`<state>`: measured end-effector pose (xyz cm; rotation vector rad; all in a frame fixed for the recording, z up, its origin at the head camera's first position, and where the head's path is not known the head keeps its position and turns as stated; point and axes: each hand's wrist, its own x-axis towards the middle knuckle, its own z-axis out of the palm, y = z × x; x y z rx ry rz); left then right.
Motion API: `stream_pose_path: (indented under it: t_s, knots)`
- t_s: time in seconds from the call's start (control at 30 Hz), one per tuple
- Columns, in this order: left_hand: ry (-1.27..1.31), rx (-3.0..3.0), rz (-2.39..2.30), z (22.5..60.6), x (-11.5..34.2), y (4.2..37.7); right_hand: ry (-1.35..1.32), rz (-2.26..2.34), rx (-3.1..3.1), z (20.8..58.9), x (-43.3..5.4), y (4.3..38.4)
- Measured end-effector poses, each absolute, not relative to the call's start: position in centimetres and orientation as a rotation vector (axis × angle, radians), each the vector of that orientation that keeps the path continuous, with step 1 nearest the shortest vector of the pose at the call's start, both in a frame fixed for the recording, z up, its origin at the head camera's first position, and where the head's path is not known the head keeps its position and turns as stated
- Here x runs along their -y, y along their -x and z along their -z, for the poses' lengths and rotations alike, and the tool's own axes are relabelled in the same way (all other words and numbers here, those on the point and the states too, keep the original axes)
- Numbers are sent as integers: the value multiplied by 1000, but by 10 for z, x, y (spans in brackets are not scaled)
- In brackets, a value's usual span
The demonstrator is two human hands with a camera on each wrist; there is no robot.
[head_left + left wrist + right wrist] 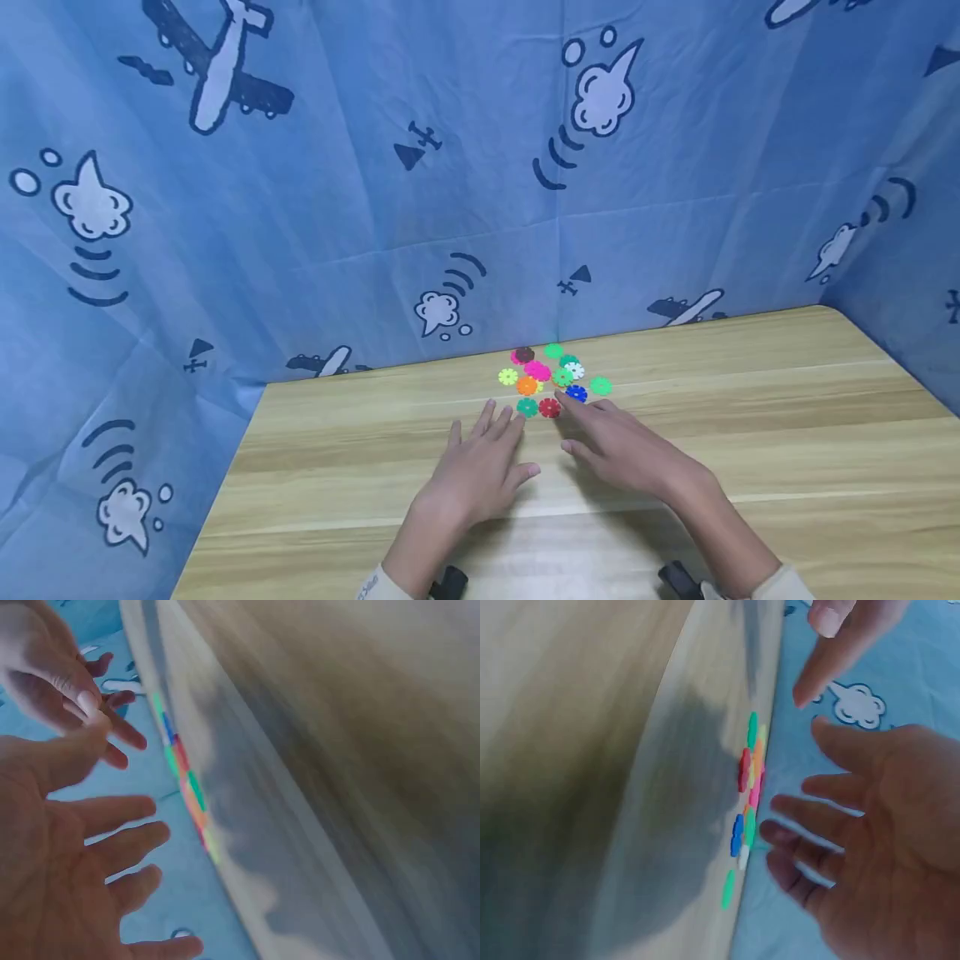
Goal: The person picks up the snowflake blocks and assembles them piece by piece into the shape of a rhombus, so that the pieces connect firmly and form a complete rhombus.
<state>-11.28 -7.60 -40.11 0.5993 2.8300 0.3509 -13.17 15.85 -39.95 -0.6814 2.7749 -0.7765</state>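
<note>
Pale sleeves [783,583] are lying nearest me. Ahead of them, the left hand [476,471] is hovering with fingers spread, gripping nothing; beside it, the right hand [626,446] is hovering above the surface [315,467], fingers loosely extended, also empty. Beyond the fingertips, colourful discs [537,372] are clustering, some overlapping, with the red disc [550,408] among the closest. I am judging that careless fingertips could be scattering thin pieces or lifting two together, while a forward push could be jamming the farthest green disc [553,351] against the curtain [300,208].
</note>
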Motion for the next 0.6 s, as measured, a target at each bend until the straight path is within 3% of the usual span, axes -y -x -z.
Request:
stream_pose_path:
  t_s: [0.6]
  knots:
    - [-553,-2759,-396,439,62,181,737,578,-2754,423,-136,170]
